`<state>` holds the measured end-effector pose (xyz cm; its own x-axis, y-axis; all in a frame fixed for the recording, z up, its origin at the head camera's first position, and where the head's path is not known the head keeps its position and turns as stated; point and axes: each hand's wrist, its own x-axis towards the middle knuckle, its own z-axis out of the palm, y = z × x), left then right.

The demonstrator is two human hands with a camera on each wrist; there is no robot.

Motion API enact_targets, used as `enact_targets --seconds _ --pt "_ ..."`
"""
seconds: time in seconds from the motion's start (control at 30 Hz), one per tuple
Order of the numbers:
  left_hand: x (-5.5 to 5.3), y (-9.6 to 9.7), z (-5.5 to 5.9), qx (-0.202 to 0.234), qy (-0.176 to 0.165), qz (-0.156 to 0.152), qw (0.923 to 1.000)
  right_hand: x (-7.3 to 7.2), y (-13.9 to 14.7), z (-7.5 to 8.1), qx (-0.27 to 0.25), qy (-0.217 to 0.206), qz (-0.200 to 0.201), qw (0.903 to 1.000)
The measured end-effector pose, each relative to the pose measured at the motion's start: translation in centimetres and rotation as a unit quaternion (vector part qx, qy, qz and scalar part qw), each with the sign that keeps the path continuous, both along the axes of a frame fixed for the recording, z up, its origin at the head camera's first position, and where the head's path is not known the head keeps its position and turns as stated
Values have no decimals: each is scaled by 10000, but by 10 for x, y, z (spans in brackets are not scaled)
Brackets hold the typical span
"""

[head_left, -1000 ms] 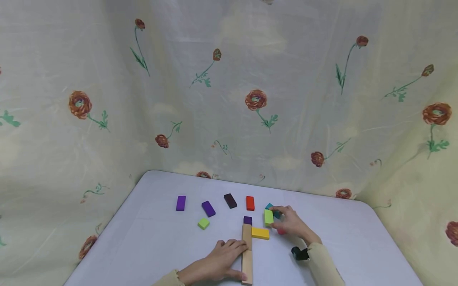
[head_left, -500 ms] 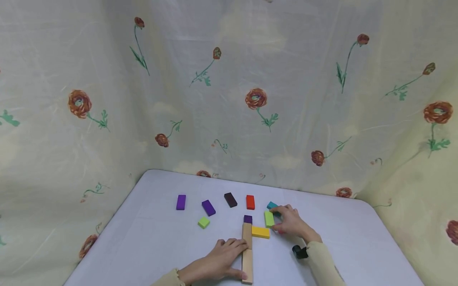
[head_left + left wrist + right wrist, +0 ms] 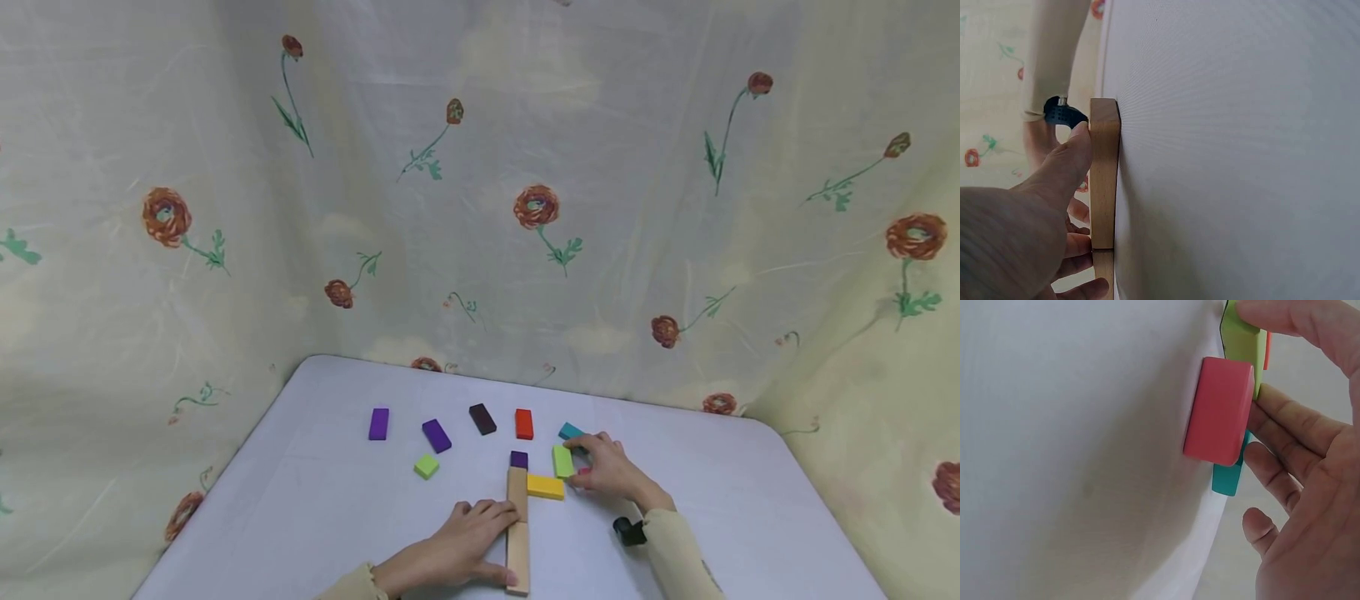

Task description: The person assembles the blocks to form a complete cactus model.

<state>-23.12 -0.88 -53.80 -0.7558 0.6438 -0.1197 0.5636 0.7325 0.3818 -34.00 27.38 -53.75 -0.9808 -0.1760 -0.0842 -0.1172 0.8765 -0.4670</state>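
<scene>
Two plain wooden blocks (image 3: 517, 557) lie end to end on the table, in a line running away from me. My left hand (image 3: 463, 546) rests on them, thumb on the near block and fingertips on the far one. My right hand (image 3: 611, 472) pinches a lime green block (image 3: 562, 461) between thumb and fingers, just beyond a yellow block (image 3: 545, 487). That yellow block lies crosswise against the right side of the wooden line. A small dark purple block (image 3: 519, 459) sits at the line's far end. A pink block (image 3: 1219, 411) lies under my right hand, with a teal block (image 3: 1227, 478) behind it.
On the white table (image 3: 300, 500), a red block (image 3: 523, 424), a dark brown block (image 3: 482, 419) and two purple blocks (image 3: 378, 424) lie farther back. Left of the line lies another lime green block (image 3: 427, 466). A flowered cloth (image 3: 480, 250) hangs behind the table.
The lime green block in my right hand has shifted slightly toward me. More of the teal block shows behind it. My left hand stays in place.
</scene>
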Motion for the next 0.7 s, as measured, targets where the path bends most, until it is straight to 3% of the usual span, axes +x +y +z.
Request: enact_targets --seconds 0.7 --pt "1 0 1 53 -3 29 10000 3 -3 -1 -95 76 75 9999"
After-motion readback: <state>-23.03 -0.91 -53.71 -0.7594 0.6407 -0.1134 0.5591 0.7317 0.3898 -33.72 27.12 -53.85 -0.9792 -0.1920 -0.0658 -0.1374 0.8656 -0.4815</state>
